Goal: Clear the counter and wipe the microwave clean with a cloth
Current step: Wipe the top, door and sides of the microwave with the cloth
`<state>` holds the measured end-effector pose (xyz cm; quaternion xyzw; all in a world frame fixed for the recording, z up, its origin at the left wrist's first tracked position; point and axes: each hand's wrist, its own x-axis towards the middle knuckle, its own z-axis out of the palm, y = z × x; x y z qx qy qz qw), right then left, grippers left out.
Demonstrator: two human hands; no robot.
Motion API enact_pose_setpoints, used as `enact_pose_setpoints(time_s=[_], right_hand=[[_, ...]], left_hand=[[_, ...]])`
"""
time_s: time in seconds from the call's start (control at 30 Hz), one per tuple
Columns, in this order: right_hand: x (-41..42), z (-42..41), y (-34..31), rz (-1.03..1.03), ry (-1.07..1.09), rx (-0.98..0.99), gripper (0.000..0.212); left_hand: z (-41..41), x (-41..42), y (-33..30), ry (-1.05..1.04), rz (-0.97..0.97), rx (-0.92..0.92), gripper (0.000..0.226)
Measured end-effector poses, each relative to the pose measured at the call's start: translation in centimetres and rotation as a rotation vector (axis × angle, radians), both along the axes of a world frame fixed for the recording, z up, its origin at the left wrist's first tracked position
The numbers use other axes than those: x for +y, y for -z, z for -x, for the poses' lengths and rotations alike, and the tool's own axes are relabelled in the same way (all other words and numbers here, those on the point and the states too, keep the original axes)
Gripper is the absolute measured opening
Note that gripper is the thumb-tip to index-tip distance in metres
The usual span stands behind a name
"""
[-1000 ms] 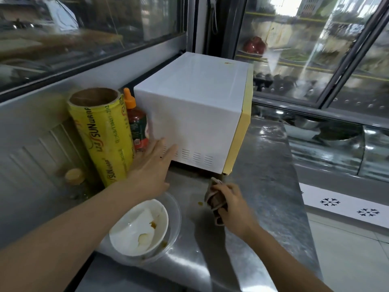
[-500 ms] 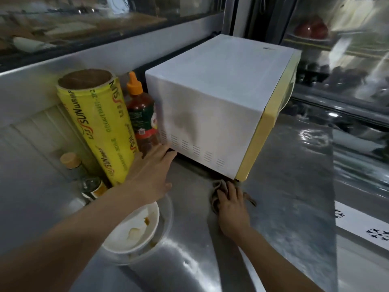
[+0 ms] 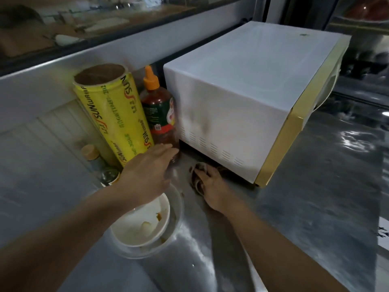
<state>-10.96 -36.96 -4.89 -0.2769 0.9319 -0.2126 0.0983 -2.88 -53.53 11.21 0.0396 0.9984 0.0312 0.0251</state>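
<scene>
Pressing down on a brown cloth [image 3: 197, 175] with the right hand [image 3: 212, 186], fingers curled over the bunched fabric, on the steel desk [image 3: 315, 197] right at the lower side edge of the white microwave [image 3: 242, 98]. Reaching with the left hand [image 3: 147, 175], fingers straight and loosely spread, fingertips at the base of the sauce bottle [image 3: 159, 116] with the orange cap; hard to tell through the blur whether touching it. Standing just beside the microwave's side panel, that bottle, with a yellow roll of cling wrap [image 3: 111, 114] upright next to it and a small cork-topped bottle [image 3: 94, 159] lower left. Sitting under the left wrist, a white dirty bowl [image 3: 141, 226] nested in a clear container [image 3: 176, 218] on the desk.
</scene>
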Motion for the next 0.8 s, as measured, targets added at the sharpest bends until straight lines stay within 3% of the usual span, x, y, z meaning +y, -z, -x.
enact_pose_setpoints(time_s=[0.17,0.37,0.47,0.57,0.8], right_hand=[[-2.8,-0.3,0.4,0.023,-0.169,0.078,0.051],[2.6,-2.8,0.2,-0.029,-0.425,0.182,0.039],[4.0,-0.5,-0.6,-0.096,-0.223,0.255,0.04],[3.2,0.2,-1.1,-0.196,-0.013,0.181,0.048],[6.7,-5.7,-1.5,-0.203,-0.127,0.103,0.054]], left_hand=[[-1.0,-1.1,0.3,-0.044,-0.029,-0.009,0.073],[-1.4,-1.2,0.6,-0.051,-0.059,-0.028,0.07],[-1.2,-1.0,0.8,-0.048,-0.065,-0.037,0.069],[-1.4,-0.8,0.9,-0.048,-0.062,-0.042,0.07],[-2.4,-0.1,0.5,-0.046,-0.058,-0.017,0.067]])
